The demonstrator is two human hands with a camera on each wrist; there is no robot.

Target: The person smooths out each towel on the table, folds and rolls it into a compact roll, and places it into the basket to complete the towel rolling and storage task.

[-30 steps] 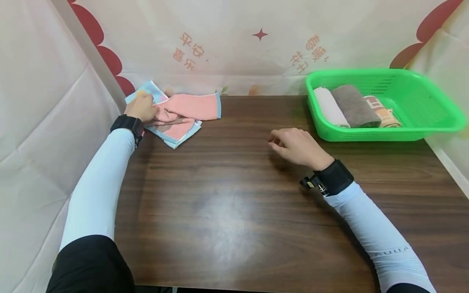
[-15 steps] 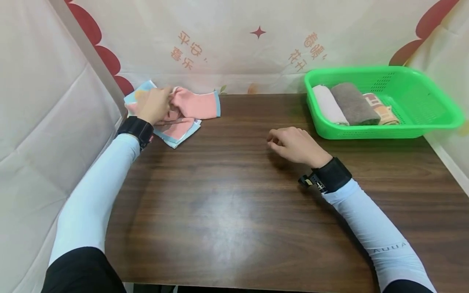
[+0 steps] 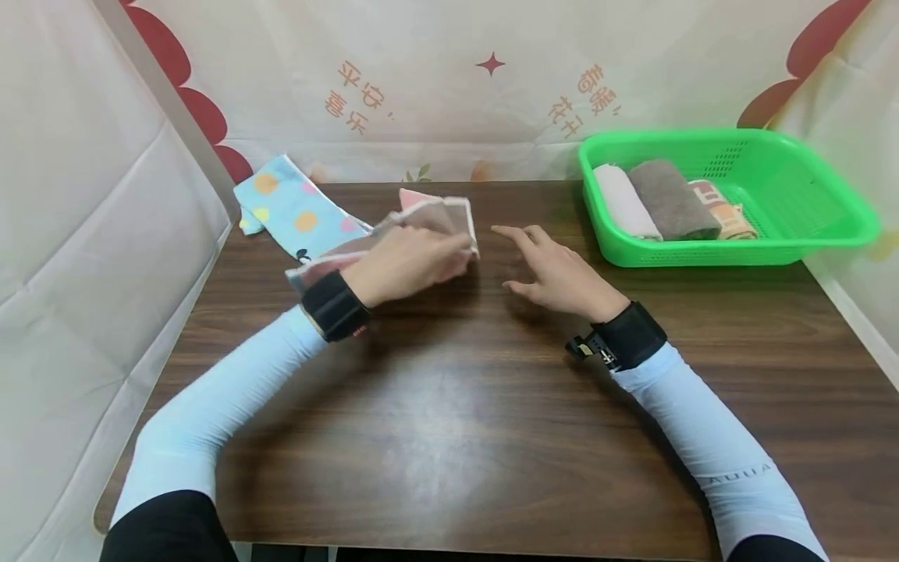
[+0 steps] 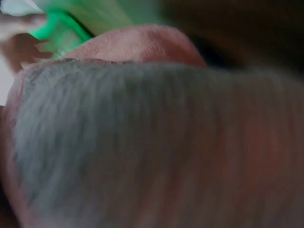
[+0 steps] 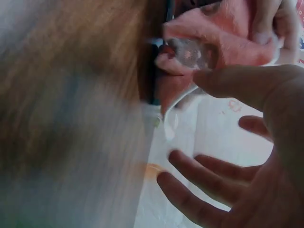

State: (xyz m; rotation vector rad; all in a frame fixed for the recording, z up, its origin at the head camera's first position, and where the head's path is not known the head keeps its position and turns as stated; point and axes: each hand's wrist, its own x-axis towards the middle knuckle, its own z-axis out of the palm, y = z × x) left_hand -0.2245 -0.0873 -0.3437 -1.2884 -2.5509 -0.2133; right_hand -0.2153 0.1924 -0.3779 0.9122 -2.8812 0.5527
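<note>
My left hand [image 3: 407, 267] pinches a small pink towel [image 3: 444, 215] with a greyish underside, lifted over the table's back middle. Its cloth fills most of the left wrist view, blurred. In the right wrist view the left fingers [image 5: 263, 33] grip one edge of the pink towel [image 5: 204, 31]. To the right, apart from the cloth in the head view, my right hand [image 3: 562, 273] has its thumb and fingers spread, holding nothing. A light-blue towel [image 3: 291, 203] with coloured dots lies at the back left, partly covered by the pink one.
A green plastic basket [image 3: 836, 234] stands at the back right. Along its left side sit a white rolled towel [image 3: 627, 203], a grey one [image 3: 674, 199] and a beige patterned one [image 3: 723, 212]. Fabric walls enclose the wooden table [image 3: 435, 437] at the back and sides.
My left hand has taken hold of the pink towel and carried it right and nearer, uncovering the dotted blue towel. My right hand's fingers have spread from a loose curl.
</note>
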